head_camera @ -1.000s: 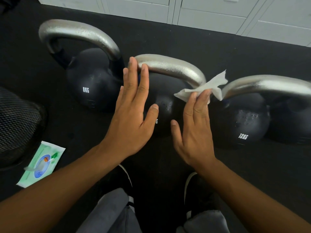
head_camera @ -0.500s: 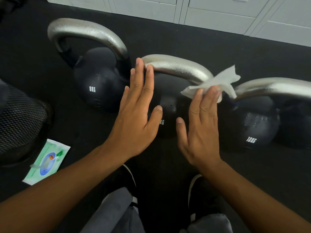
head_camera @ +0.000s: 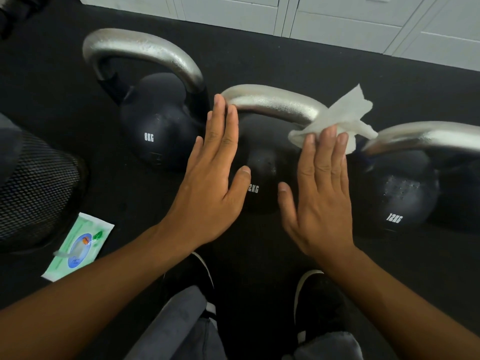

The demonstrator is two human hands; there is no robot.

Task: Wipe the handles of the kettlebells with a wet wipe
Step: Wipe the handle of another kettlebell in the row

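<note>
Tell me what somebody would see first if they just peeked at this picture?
Probably the three round black kettlebells with shiny silver handles in a row on the black floor: the 8KG one at left, the middle one, the 12KG one at right. Next, the flat right hand pressing a crumpled white wet wipe on the middle handle's right end, and the flat left hand beside it.

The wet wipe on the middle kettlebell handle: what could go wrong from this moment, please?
1. The right hand presses the wet wipe with straight fingers, without gripping it; loose corners stick up, so it may slide off the middle handle.
2. The wipe bunches at the handle's right end, so the rest may stay unwiped.
3. The left hand lies flat by the handle's left end; the kettlebells stand close together, so fingers might get pinched.
</note>
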